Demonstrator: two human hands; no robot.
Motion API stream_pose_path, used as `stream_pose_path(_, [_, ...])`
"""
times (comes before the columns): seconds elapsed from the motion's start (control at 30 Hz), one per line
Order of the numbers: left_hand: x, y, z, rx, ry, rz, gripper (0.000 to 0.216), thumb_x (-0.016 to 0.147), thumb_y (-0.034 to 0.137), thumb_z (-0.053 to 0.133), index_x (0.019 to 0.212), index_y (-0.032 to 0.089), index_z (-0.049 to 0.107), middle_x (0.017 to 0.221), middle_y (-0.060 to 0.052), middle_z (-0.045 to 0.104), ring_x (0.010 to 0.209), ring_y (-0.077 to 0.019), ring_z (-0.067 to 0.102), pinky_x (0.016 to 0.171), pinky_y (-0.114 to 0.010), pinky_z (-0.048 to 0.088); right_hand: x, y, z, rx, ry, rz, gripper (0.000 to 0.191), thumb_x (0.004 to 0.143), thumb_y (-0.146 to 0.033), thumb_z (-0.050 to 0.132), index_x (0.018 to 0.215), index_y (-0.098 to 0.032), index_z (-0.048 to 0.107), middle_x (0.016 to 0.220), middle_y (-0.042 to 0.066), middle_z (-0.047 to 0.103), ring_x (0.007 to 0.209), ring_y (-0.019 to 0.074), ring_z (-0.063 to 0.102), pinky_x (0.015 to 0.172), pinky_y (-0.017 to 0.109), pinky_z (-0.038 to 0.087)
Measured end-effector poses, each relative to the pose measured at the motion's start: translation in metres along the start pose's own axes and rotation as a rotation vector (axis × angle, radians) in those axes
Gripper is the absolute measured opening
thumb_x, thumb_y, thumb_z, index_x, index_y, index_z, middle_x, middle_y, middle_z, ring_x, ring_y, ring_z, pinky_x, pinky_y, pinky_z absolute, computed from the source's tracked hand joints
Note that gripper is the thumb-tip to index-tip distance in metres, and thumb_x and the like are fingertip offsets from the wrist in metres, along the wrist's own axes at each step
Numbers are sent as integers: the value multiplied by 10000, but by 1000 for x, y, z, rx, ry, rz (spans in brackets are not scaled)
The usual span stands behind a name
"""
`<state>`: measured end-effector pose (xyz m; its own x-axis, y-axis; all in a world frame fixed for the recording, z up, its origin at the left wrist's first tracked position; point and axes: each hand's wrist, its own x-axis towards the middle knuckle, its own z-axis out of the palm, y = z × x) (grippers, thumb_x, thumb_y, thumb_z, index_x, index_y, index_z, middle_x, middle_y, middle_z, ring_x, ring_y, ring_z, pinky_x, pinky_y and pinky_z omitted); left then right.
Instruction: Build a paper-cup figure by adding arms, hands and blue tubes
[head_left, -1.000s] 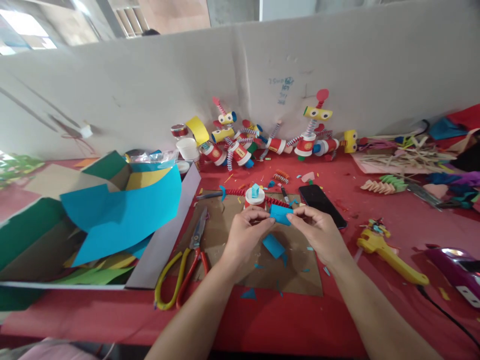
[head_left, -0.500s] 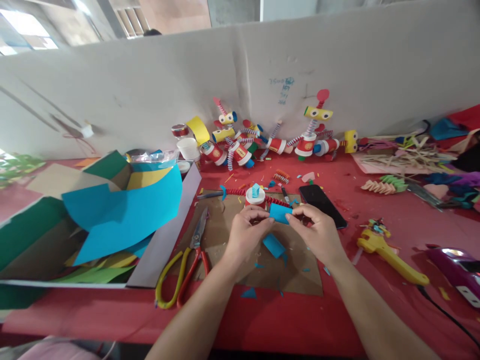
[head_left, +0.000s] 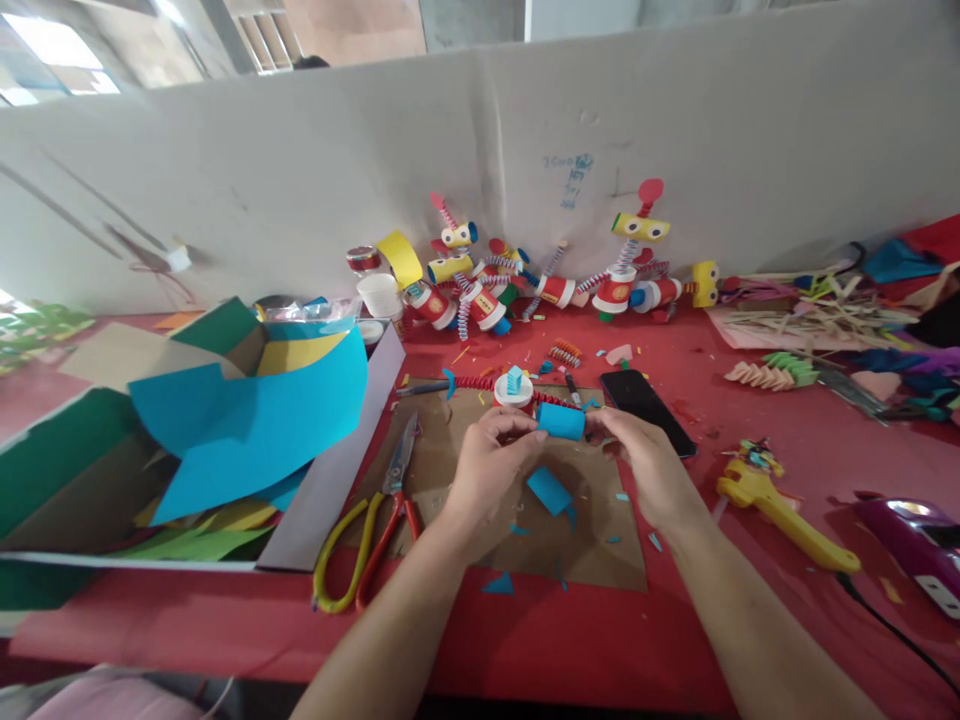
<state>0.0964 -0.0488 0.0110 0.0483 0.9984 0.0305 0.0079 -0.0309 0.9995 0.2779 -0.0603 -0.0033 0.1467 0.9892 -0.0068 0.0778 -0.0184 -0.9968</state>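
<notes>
Both hands pinch a small blue paper roll (head_left: 561, 421) above a brown cardboard mat (head_left: 600, 545). My left hand (head_left: 491, 470) grips its left end with curled fingers. My right hand (head_left: 651, 465) grips its right end. A loose blue paper piece (head_left: 548, 491) lies on the mat below the roll. Just beyond the hands stands a red and white paper cup figure (head_left: 514, 388) with red accordion arms.
Scissors with yellow and red handles (head_left: 373, 533) lie left of the mat. A black phone (head_left: 646, 398) and a yellow glue gun (head_left: 780, 512) lie to the right. A box of coloured paper (head_left: 240, 430) sits at left. Several paper cup robots (head_left: 615, 280) line the white partition.
The flat blue paper piece between my fingers has been curled into a roll. Both hands stayed at the same spot over the mat.
</notes>
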Motion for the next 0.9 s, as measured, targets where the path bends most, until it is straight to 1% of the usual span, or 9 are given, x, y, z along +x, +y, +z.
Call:
stream_pose_path(0.07, [0, 0, -1, -55, 9, -13, 55, 678, 234, 759, 678, 188, 728, 833, -31, 614, 782, -146, 565, 703, -283, 439, 2, 2, -1, 77, 132, -7, 297, 814, -484, 583, 792, -198, 658, 782, 32, 637, 712, 169, 529, 604, 271, 370])
stream_pose_path(0.13, [1, 1, -3, -142, 14, -9, 60, 678, 230, 772, 710, 191, 739, 896, -36, 621, 826, -146, 577, 739, -285, 451, 3, 3, -2, 121, 239, -41, 276, 791, -481, 622, 744, -209, 622, 707, 8, 584, 642, 146, 489, 566, 257, 350])
stream_pose_path(0.27, [3, 7, -11, -303, 57, 117, 88, 657, 225, 806, 724, 211, 750, 985, -30, 600, 917, -149, 582, 811, -289, 473, 2, 2, -3, 102, 266, -116, 421, 827, -546, 584, 587, -226, 454, 553, -51, 366, 496, 112, 304, 482, 264, 247])
stream_pose_path(0.37, [6, 11, -17, -319, 88, 209, 76, 655, 195, 805, 707, 223, 756, 961, -24, 600, 935, -143, 575, 827, -276, 472, -2, 0, -1, -76, 167, -160, 459, 874, -552, 522, 564, -227, 428, 536, -43, 371, 507, 120, 328, 501, 276, 264])
stream_pose_path(0.5, [8, 13, -21, -355, 97, 259, 98, 637, 194, 822, 688, 232, 747, 880, -3, 611, 852, -132, 590, 798, -288, 484, -7, -2, 3, -359, -163, -219, 245, 853, -398, 570, 697, -223, 640, 686, 8, 645, 688, 176, 570, 648, 296, 407])
stream_pose_path(0.57, [9, 13, -22, -372, 82, 280, 100, 639, 212, 828, 690, 235, 745, 843, 5, 611, 815, -128, 593, 786, -295, 490, -7, -1, 4, -425, -245, -213, 188, 848, -347, 569, 775, -233, 700, 770, 17, 718, 745, 197, 631, 696, 316, 442])
stream_pose_path(0.7, [8, 13, -22, -351, 76, 296, 96, 645, 233, 825, 698, 246, 746, 825, 4, 618, 805, -133, 591, 760, -290, 496, -3, 2, -3, -466, -233, -187, 173, 811, -294, 588, 886, -249, 738, 854, 26, 757, 799, 213, 679, 717, 333, 473])
stream_pose_path(0.83, [7, 12, -20, -264, 17, 248, 62, 673, 216, 800, 696, 242, 748, 824, -3, 637, 803, -137, 598, 753, -292, 481, -8, -1, -16, -729, -235, -119, 197, 816, -355, 582, 734, -253, 730, 623, 9, 695, 572, 187, 606, 534, 305, 387])
stream_pose_path(0.9, [5, 12, -16, -197, -23, 232, 69, 671, 184, 796, 684, 234, 751, 803, -3, 639, 790, -131, 595, 752, -289, 471, -20, 1, -20, -854, -248, -121, 206, 818, -365, 587, 715, -255, 728, 649, 19, 701, 584, 195, 601, 519, 307, 355])
